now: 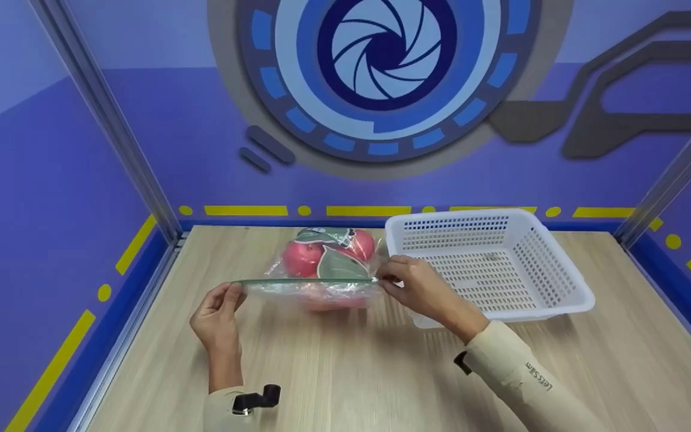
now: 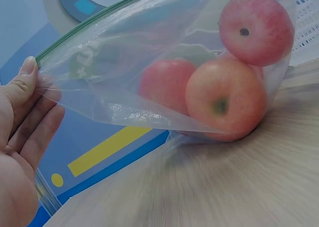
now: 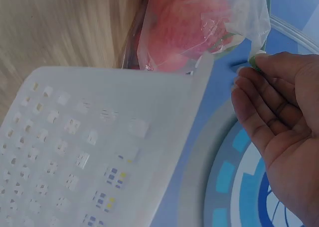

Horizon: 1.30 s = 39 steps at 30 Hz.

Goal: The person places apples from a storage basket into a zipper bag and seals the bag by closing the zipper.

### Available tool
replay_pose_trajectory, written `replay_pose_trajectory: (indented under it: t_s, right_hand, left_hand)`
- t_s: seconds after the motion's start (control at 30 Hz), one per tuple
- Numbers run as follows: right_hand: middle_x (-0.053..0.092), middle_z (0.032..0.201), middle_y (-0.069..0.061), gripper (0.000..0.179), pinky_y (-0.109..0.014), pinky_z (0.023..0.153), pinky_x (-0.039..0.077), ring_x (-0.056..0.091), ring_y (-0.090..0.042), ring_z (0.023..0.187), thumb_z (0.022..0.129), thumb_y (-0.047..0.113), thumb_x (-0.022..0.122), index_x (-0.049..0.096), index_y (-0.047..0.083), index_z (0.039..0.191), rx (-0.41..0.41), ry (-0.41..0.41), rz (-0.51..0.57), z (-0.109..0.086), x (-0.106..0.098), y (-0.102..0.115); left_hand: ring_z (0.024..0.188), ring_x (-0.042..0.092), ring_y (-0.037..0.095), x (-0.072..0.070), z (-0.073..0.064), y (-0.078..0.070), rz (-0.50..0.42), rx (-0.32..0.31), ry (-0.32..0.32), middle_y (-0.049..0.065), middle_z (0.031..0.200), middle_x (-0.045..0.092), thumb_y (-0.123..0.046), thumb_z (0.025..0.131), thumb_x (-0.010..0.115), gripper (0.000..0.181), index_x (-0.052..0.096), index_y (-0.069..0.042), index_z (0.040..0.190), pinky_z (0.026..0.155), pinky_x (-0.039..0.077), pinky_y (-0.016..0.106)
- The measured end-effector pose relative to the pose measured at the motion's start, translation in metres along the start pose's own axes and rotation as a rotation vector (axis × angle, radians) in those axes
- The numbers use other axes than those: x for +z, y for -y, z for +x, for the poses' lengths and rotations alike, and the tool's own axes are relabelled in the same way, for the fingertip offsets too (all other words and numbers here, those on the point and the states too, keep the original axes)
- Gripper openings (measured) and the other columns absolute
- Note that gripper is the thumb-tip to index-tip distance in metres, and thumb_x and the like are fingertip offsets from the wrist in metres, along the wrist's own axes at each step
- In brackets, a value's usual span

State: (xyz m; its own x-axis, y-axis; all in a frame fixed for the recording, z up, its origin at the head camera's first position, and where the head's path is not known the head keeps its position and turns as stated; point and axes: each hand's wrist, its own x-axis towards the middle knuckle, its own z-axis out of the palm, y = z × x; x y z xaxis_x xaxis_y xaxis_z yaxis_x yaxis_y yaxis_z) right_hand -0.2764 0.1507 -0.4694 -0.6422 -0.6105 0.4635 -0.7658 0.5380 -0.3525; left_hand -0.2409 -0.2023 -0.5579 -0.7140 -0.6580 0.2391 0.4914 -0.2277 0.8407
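Note:
A clear zip bag [image 1: 279, 288] with a green seal strip holds several red apples [image 2: 227, 100]. Its strip stretches level between both hands, and the apples sit low in the bag at the table. My left hand [image 1: 216, 315] pinches the left end of the strip between thumb and fingers, as the left wrist view [image 2: 25, 112] also shows. At the strip's other end, my right hand [image 1: 420, 288] pinches the corner between thumb and forefinger. In the right wrist view the other fingers of the right hand [image 3: 279, 105] lie loosely bent beneath the corner.
A white perforated plastic basket [image 1: 552, 264] stands to the right of the bag, its left rim close to the right hand. Under everything is a wood-grain table [image 1: 333, 384]. Blue printed panels [image 1: 177, 138] rise at the back and sides.

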Motion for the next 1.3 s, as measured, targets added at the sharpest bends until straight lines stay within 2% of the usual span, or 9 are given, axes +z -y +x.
replay_pose_trajectory:
  t_s: [0.1,0.23,0.4,0.5,0.63,0.8,0.93,1.13,1.3]
  right_hand:
    - [0.075,0.096,-0.007,0.012,-0.036,0.079,0.064,0.071,-0.020,0.084,0.093,0.002,0.081,0.078,0.003,0.105,-0.008,0.001,0.012,-0.001,-0.002,-0.001]
    - [0.076,0.097,-0.004,0.012,-0.034,0.080,0.063,0.069,-0.017,0.083,0.094,0.005,0.081,0.079,0.005,0.106,0.006,0.053,0.043,-0.004,-0.005,0.004]
    - [0.076,0.095,0.000,0.010,-0.031,0.080,0.062,0.068,-0.012,0.083,0.095,0.006,0.081,0.079,0.006,0.105,0.012,0.114,0.094,-0.014,-0.010,0.011]
    - [0.077,0.095,0.001,0.010,-0.031,0.080,0.062,0.067,-0.011,0.083,0.095,0.007,0.081,0.079,0.007,0.105,-0.009,0.139,0.094,-0.021,-0.013,0.014]
    - [0.077,0.097,0.001,0.011,-0.032,0.081,0.062,0.067,-0.012,0.083,0.095,0.007,0.080,0.079,0.008,0.106,-0.017,0.180,0.101,-0.030,-0.014,0.018]
    - [0.076,0.099,0.001,0.012,-0.031,0.081,0.061,0.067,-0.012,0.084,0.096,0.005,0.079,0.080,0.009,0.108,0.001,0.208,0.120,-0.038,-0.014,0.020]
    - [0.075,0.097,0.001,0.010,-0.028,0.077,0.060,0.064,-0.008,0.084,0.096,0.004,0.078,0.079,0.008,0.105,-0.016,0.225,0.122,-0.044,-0.010,0.021]
    - [0.075,0.094,-0.001,0.007,-0.024,0.073,0.059,0.064,-0.008,0.083,0.094,0.001,0.078,0.079,0.006,0.099,-0.105,0.233,0.113,-0.053,0.007,0.024]
    - [0.071,0.088,0.001,0.010,-0.019,0.069,0.055,0.063,-0.005,0.080,0.090,-0.002,0.080,0.077,0.007,0.092,-0.149,0.224,0.049,-0.059,0.021,0.025]
  left_hand:
    - [0.077,0.077,0.017,-0.001,0.000,-0.001,0.014,-0.012,0.007,0.010,0.084,0.076,0.009,0.093,0.076,0.014,0.070,0.019,0.099,0.080,0.063,0.035]
    - [0.078,0.078,0.018,-0.003,0.000,-0.004,0.018,-0.030,0.025,0.012,0.085,0.076,0.006,0.093,0.078,0.017,0.070,0.019,0.100,0.081,0.063,0.036]
    - [0.079,0.078,0.020,-0.006,0.002,-0.009,-0.005,-0.014,0.020,0.013,0.087,0.075,0.001,0.096,0.077,0.020,0.069,0.019,0.101,0.082,0.063,0.037]
    - [0.079,0.077,0.020,-0.008,0.002,-0.013,-0.023,-0.015,0.044,0.014,0.086,0.075,0.001,0.097,0.076,0.021,0.067,0.020,0.100,0.082,0.063,0.038]
    - [0.078,0.077,0.021,-0.016,0.003,-0.018,0.026,-0.076,0.158,0.014,0.087,0.075,0.003,0.096,0.076,0.020,0.068,0.020,0.100,0.080,0.064,0.039]
    - [0.082,0.077,0.023,-0.031,0.005,-0.023,0.160,-0.140,0.328,0.018,0.093,0.077,0.009,0.092,0.078,0.013,0.072,0.017,0.100,0.082,0.063,0.038]
    - [0.085,0.077,0.024,-0.041,0.006,-0.021,0.238,-0.166,0.396,0.018,0.096,0.078,0.009,0.090,0.079,0.013,0.074,0.016,0.100,0.083,0.063,0.035]
    - [0.087,0.077,0.025,-0.049,0.006,-0.008,0.249,-0.247,0.386,0.016,0.098,0.078,0.007,0.091,0.079,0.014,0.073,0.015,0.102,0.084,0.063,0.036]
    - [0.087,0.077,0.024,-0.057,0.001,0.002,0.193,-0.326,0.379,0.015,0.096,0.078,0.006,0.093,0.077,0.014,0.072,0.016,0.102,0.085,0.063,0.037]
